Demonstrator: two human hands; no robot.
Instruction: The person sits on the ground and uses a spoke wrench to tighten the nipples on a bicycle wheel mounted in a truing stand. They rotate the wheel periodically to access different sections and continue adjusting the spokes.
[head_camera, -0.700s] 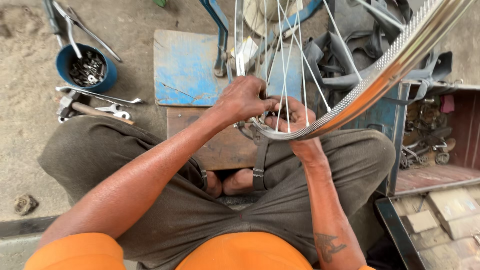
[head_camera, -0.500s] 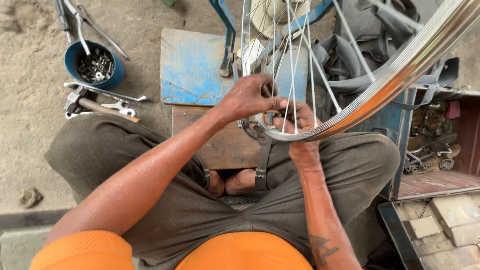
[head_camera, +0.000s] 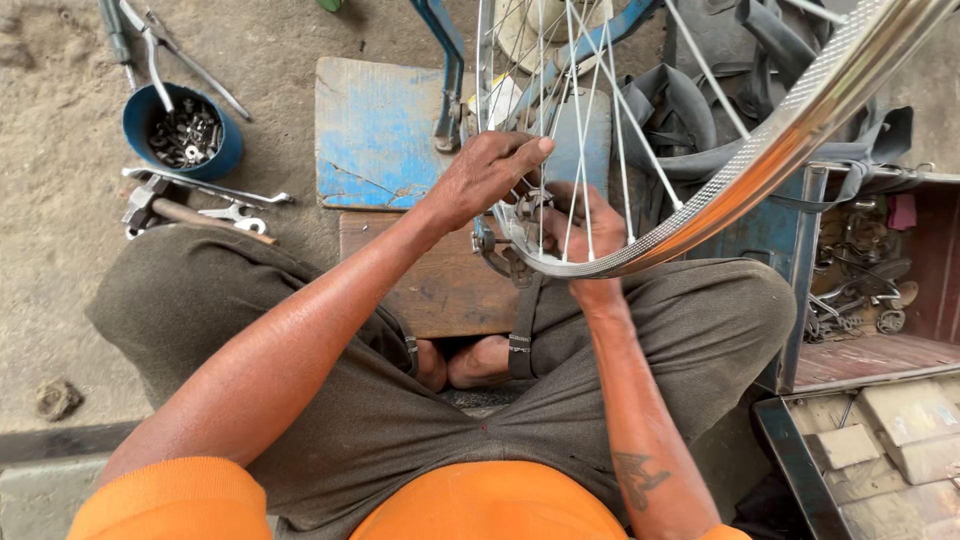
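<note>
Both hands work the wheel hub (head_camera: 515, 215): left hand (head_camera: 490, 175) pinching a spoke (head_camera: 545, 150), right hand (head_camera: 585, 235) gripping behind the spokes; seating that spoke looks next, needing a steady rim (head_camera: 780, 140).

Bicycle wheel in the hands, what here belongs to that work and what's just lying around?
In use:
bicycle wheel
spokes
hub
left hand
right hand

Lying about:
blue tub of nuts
hammer
wrenches
rubber inner tubes

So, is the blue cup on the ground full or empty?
Partly full: the cup stands upright on the ground, a heap of small metal nuts and bolts showing inside below its rim.
</note>
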